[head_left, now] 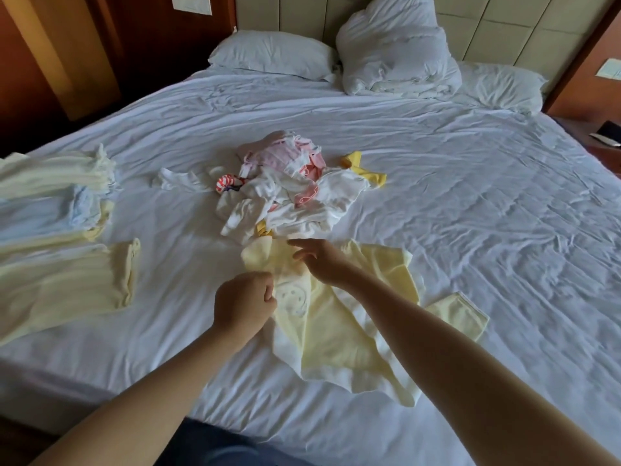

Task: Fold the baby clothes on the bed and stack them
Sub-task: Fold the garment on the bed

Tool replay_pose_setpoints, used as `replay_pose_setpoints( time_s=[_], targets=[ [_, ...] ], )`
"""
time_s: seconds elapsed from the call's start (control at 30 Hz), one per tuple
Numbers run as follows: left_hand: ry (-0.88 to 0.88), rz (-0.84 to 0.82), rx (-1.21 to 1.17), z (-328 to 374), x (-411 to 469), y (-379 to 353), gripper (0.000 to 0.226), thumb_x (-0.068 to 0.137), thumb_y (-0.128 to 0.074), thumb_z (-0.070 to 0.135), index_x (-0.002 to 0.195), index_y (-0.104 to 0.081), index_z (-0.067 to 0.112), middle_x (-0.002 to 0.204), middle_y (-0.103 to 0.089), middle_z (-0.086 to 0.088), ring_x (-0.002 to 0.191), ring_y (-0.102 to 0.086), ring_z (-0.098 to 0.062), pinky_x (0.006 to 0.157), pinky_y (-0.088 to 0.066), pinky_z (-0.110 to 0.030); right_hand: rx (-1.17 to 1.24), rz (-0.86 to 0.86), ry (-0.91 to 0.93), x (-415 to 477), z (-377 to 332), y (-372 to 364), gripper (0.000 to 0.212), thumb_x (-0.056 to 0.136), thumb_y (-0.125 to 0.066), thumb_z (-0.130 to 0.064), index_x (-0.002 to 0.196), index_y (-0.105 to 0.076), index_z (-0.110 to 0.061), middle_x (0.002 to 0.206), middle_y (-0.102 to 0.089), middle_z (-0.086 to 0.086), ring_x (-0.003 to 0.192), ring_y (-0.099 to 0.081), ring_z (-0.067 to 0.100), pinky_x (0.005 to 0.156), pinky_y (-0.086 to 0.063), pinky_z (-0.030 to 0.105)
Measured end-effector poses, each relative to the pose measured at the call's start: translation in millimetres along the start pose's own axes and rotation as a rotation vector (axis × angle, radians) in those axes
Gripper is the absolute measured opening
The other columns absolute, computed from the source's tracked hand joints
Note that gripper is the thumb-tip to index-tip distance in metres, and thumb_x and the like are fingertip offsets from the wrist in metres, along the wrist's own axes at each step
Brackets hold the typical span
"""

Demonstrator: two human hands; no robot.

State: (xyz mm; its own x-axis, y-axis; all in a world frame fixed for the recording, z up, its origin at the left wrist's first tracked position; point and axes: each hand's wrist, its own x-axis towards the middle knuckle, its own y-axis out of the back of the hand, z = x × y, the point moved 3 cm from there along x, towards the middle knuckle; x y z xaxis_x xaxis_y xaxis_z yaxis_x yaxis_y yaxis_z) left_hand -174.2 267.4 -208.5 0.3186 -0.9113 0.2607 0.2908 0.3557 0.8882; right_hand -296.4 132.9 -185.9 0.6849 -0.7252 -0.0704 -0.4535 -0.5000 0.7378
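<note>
A pale yellow baby garment [339, 334] with a white patch on its chest lies spread on the white bed sheet [470, 203] in front of me. My left hand [243, 302] is closed on its left edge near the patch. My right hand [319, 260] rests on its upper part, fingers spread, holding nothing. Behind the garment is a loose heap of unfolded white, pink and yellow baby clothes [285, 190]. At the left edge of the bed are folded pale yellow and blue pieces in a stack [53, 196], with one folded yellow piece [67, 287] in front of it.
Two pillows [272, 53] and a bunched white duvet [396, 45] lie at the padded headboard. A wooden nightstand [601, 136] stands at the right. The bed's near edge is just below my arms.
</note>
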Motion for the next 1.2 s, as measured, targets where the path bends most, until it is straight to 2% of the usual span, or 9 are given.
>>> replay_pose_setpoints(
  time_s=[0.1,0.17,0.3,0.43,0.67,0.77,0.87,0.97,1.2],
  targets=[
    [-0.165,0.079,-0.046,22,7,-3,0.036,0.064,-0.069,0.003,0.061,-0.042,0.026,0.059,-0.047,0.009,0.056,-0.048,-0.014,0.047,-0.031,-0.022,-0.156,0.139,-0.097,-15,23,16,0.032,0.087,-0.051,-0.015,0.109,-0.071,-0.027,0.106,-0.072,-0.003,0.091,-0.067,0.018,0.074,-0.050,0.027],
    [-0.245,0.071,-0.105,42,16,-12,0.024,0.064,-0.071,0.005,0.071,-0.056,0.023,0.070,-0.057,0.008,0.068,-0.058,-0.017,0.054,-0.042,-0.026,-0.255,0.119,-0.213,-31,44,24,0.020,0.081,-0.060,-0.028,0.100,-0.068,-0.029,0.099,-0.070,-0.005,0.093,-0.066,0.019,0.074,-0.050,0.028],
    [-0.173,-0.274,-0.059,68,30,-50,0.031,0.085,-0.059,0.021,0.116,-0.058,0.022,0.112,-0.064,0.004,0.106,-0.059,-0.021,0.081,-0.048,-0.032,-0.399,-0.046,-0.339,-68,77,20,0.055,0.061,-0.074,-0.062,0.100,-0.055,-0.028,0.102,-0.061,-0.009,0.099,-0.055,0.014,0.082,-0.050,0.033],
    [-0.071,-0.332,0.047,75,35,-66,0.031,0.095,-0.048,0.029,0.123,-0.051,0.017,0.121,-0.062,-0.004,0.110,-0.059,-0.028,0.086,-0.049,-0.038,-0.388,0.013,-0.280,-77,81,19,0.027,0.071,-0.075,-0.044,0.085,-0.056,-0.031,0.101,-0.060,-0.007,0.102,-0.055,0.017,0.081,-0.051,0.033],
    [0.200,-0.487,-0.337,87,47,-74,0.045,0.097,-0.042,0.054,0.135,-0.041,0.030,0.114,-0.065,0.003,0.103,-0.063,-0.022,0.091,-0.048,-0.038,-0.164,0.104,-0.246,-86,73,29,0.006,0.077,-0.071,-0.025,0.082,-0.070,-0.027,0.089,-0.059,-0.013,0.085,-0.062,0.009,0.066,-0.048,0.021],
    [0.188,-0.413,-0.452,91,48,-69,0.035,0.092,-0.059,0.035,0.126,-0.054,0.032,0.111,-0.059,0.009,0.108,-0.060,-0.018,0.095,-0.048,-0.037,-0.115,0.104,-0.200,-96,71,29,0.009,0.079,-0.074,-0.030,0.087,-0.073,-0.027,0.084,-0.059,-0.014,0.080,-0.060,0.006,0.068,-0.048,0.022],
    [0.138,-0.353,-0.328,87,42,-60,0.026,0.083,-0.065,0.031,0.109,-0.064,0.035,0.107,-0.061,0.013,0.102,-0.060,-0.012,0.089,-0.049,-0.032,-0.093,-0.020,-0.176,-103,67,25,0.016,0.083,-0.073,-0.035,0.095,-0.074,-0.026,0.089,-0.067,-0.012,0.083,-0.062,0.006,0.074,-0.049,0.022],
    [0.055,-0.423,-0.089,78,34,-60,0.029,0.084,-0.067,0.035,0.113,-0.063,0.034,0.113,-0.065,0.011,0.104,-0.062,-0.013,0.086,-0.048,-0.029,-0.102,-0.164,-0.161,-105,68,19,0.020,0.085,-0.069,-0.043,0.098,-0.075,-0.030,0.101,-0.072,-0.012,0.093,-0.064,0.004,0.085,-0.052,0.024],
    [-0.070,-0.288,0.028,85,56,-61,0.035,0.089,-0.062,0.033,0.124,-0.058,0.027,0.128,-0.053,0.001,0.118,-0.052,-0.022,0.090,-0.044,-0.034,-0.134,0.274,-0.289,-90,95,66,0.016,0.088,-0.061,-0.033,0.097,-0.074,-0.029,0.096,-0.072,-0.003,0.092,-0.065,0.015,0.077,-0.050,0.030]
  ],
)
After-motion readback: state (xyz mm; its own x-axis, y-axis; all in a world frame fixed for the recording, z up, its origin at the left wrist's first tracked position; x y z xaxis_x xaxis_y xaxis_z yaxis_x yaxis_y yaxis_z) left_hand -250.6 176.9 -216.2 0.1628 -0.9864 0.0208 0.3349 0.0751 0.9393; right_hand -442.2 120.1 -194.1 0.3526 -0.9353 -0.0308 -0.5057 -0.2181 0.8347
